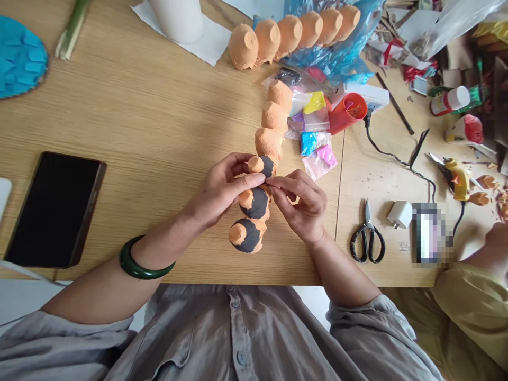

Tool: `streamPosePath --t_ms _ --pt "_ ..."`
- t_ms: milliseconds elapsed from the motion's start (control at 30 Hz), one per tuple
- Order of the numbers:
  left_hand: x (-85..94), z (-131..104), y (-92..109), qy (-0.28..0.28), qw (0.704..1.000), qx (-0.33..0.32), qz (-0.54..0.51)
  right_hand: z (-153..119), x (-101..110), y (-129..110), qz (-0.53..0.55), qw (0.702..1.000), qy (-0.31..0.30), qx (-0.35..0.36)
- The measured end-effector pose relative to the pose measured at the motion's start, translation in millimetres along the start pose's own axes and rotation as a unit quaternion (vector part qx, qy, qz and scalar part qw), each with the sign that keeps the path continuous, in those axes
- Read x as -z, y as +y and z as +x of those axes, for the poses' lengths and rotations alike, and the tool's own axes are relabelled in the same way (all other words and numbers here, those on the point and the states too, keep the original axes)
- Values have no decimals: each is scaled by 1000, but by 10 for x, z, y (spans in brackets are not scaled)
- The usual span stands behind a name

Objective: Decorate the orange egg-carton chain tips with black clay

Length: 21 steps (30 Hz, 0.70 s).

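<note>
An orange-painted strip of egg-carton cups [268, 142] runs lengthwise in front of me on the table. Its three nearest cups carry black patches [256, 202] that look like soft clay, with the orange tips showing. My left hand [222, 185] is closed on the strip from the left, its thumb pressed over the third cup from the near end. From the right, my right hand [299, 203] pinches thumb and forefinger together at that cup's black edge. Whatever lies between those fingertips is too small to make out.
Behind stands a second orange strip [289, 36] on blue plastic. Small clay packets [317, 151] and a red cup [343, 115] lie right of the strip. Scissors [368, 233], a charger [400, 214] and a glue gun [456, 177] are farther right, near another person's arm [490, 251]. A black tablet [55, 209] is left.
</note>
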<state>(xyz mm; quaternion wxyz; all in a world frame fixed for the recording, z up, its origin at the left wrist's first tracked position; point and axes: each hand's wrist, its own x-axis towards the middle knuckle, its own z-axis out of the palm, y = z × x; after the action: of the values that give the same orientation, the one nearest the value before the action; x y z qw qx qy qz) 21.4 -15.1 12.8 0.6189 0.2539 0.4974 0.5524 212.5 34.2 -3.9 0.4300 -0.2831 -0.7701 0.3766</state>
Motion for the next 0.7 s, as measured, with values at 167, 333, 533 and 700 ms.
streamPosePath --t_ms 167,333,533,700 --pt "8 -11 30 -17 999 27 9 21 102 203 -97 985 -33 136" --pt "25 -4 44 -38 999 27 10 31 169 284 -149 973 -71 163" --pt "-20 -36 68 -26 998 54 -15 39 97 152 -172 955 -2 241" --pt "-61 -66 94 -26 995 75 -57 75 98 112 -195 944 3 267"
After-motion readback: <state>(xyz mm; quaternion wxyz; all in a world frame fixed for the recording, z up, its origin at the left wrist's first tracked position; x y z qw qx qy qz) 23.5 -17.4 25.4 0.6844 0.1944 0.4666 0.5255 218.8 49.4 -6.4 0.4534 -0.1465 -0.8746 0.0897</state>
